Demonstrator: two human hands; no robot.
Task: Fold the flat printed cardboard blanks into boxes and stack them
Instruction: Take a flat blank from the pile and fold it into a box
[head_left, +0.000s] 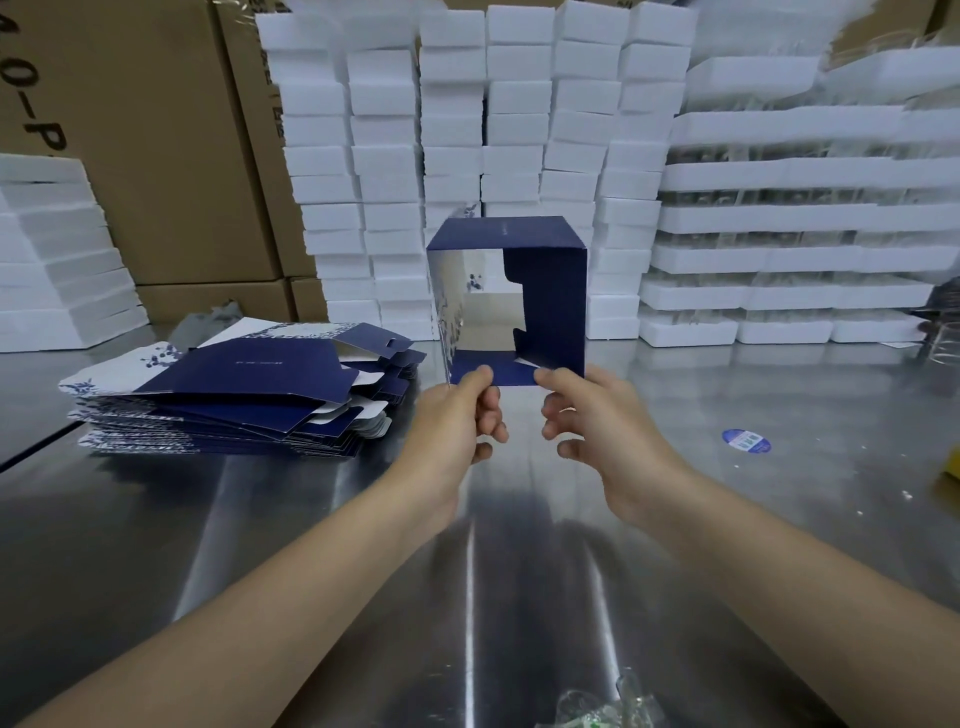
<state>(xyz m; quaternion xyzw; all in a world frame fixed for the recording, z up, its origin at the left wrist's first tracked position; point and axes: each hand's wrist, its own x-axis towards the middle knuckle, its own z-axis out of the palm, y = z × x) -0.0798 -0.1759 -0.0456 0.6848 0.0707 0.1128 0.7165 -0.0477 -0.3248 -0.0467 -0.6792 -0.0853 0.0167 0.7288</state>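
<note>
A dark blue and white printed box blank (556, 301), opened into a square tube with silver inside, stands upright above the steel table (467, 545). I look straight through its open end. My left hand (457, 410) pinches the tube's lower left edge between thumb and fingers. My right hand (587, 415) pinches the lower right edge the same way. A tall pile of flat blue and white blanks (234, 389) lies on the table to the left, apart from both hands.
Stacks of white foam boxes (493, 156) form a wall at the back, with more at the left (57, 254) and foam trays at the right (789, 228). Brown cartons (156, 156) stand back left. A round blue sticker (746, 441) and crumpled plastic (602, 706) lie on the table.
</note>
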